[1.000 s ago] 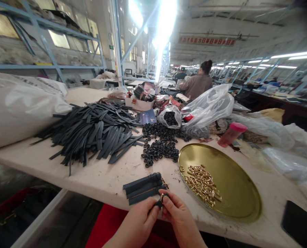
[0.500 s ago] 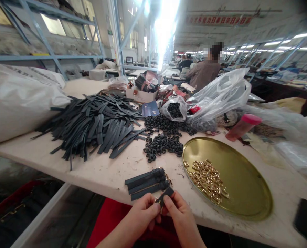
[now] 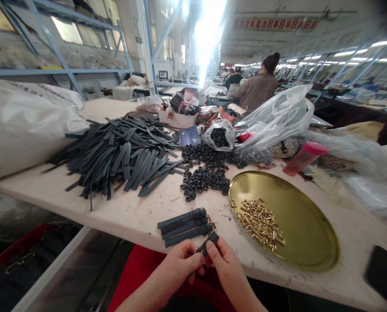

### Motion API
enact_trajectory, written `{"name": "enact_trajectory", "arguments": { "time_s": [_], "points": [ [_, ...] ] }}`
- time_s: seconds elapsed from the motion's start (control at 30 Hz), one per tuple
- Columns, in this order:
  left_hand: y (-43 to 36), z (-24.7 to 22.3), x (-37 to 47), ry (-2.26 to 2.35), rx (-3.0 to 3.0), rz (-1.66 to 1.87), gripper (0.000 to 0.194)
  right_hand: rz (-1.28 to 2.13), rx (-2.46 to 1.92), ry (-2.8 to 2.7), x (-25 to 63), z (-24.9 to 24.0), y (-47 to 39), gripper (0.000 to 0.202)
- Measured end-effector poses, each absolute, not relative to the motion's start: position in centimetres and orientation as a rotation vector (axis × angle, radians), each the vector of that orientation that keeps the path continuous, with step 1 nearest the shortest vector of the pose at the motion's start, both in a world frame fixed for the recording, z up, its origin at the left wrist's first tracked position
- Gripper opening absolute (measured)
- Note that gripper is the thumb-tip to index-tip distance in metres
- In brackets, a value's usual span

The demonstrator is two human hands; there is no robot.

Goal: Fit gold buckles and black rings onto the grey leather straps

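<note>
Between my two hands, at the table's front edge, is a dark strap (image 3: 209, 241) with a small gold buckle (image 3: 198, 249) partly hidden by fingers. My left hand (image 3: 184, 259) pinches the buckle end between thumb and fingers. My right hand (image 3: 222, 255) grips the strap, its thumb pressed flat on top. Just beyond lie several finished-looking straps (image 3: 183, 225) side by side, gold buckles at their right ends. To the right, a round gold tray (image 3: 304, 225) holds a heap of gold buckles (image 3: 261, 221).
A large pile of dark strips (image 3: 115, 151) covers the table's left. Small black loops (image 3: 206, 180) lie mid-table, more in a plastic bag (image 3: 220, 135). A pink-lidded container (image 3: 306, 158), a white sack (image 3: 27, 130) and a black phone-like object (image 3: 384, 275) stand around. A person (image 3: 257, 89) sits beyond.
Both hands still hold the strap and have shifted very little. The strap is tilted slightly more upright, and the gold buckle is more covered by my left fingers. The view has moved slightly.
</note>
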State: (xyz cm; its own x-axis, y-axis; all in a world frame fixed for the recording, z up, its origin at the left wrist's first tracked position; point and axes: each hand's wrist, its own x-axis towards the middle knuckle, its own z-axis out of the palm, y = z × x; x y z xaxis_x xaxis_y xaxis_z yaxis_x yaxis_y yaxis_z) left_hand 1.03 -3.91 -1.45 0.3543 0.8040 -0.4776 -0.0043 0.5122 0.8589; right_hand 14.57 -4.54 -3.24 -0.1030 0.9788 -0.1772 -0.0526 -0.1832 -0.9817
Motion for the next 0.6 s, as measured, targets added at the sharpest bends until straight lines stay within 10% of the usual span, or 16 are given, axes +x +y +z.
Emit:
{"name": "enact_trajectory", "arguments": {
  "time_s": [0.6],
  "points": [
    [-5.1,-1.2,0.8,1.053,0.901,0.69,0.03,1.9,-0.988,-0.666,13.5,-2.0,-6.4,0.013]
  ]
}}
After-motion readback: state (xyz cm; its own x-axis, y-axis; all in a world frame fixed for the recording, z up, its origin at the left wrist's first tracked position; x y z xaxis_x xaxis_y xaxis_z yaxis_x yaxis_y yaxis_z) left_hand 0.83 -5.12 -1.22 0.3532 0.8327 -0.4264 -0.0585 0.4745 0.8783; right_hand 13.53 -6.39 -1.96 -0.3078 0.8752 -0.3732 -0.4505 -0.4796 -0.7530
